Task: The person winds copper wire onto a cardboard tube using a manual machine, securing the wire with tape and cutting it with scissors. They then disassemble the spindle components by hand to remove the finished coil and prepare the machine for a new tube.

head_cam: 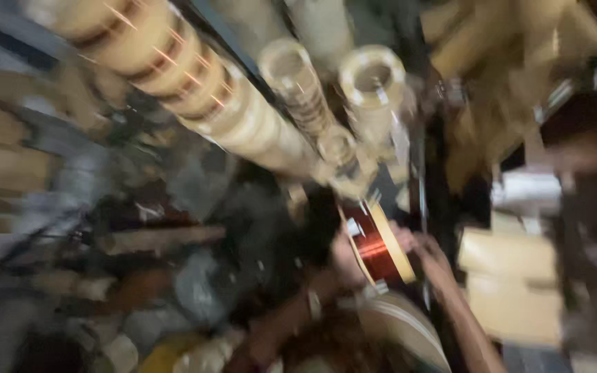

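A: What are the hands on?

B: A spool of copper wire (379, 249), a little right of centre and low in the frame. The left hand (345, 259) cups the spool's near face and the right hand (423, 250) presses on its far pale rim, so the spool is clamped between the two. The picture is badly smeared, so I cannot tell how the single fingers lie.

A: How would you say it handles?

B: My guess is heavy for its size, being packed with metal wire, and stiff through the core. The glossy winding looks smooth and easy to scuff, so the pale flat rims seem the safer place to take hold, one hand on each side, as now.

A: Anything holding other things?

B: No clear bin or tray. At upper left a long row of pale spools (174, 69) runs slantwise, some showing copper-coloured bands. Near upper centre two more pale spools (371, 79) stand end-on with open hollow middles, and nothing can be seen inside them. At right sit pale boxes (509, 276); whether they are shut or what they hold is too blurred to say.

A: And below the hands?

B: A pale round rim (409, 328) just under the spool; its inside is hidden.
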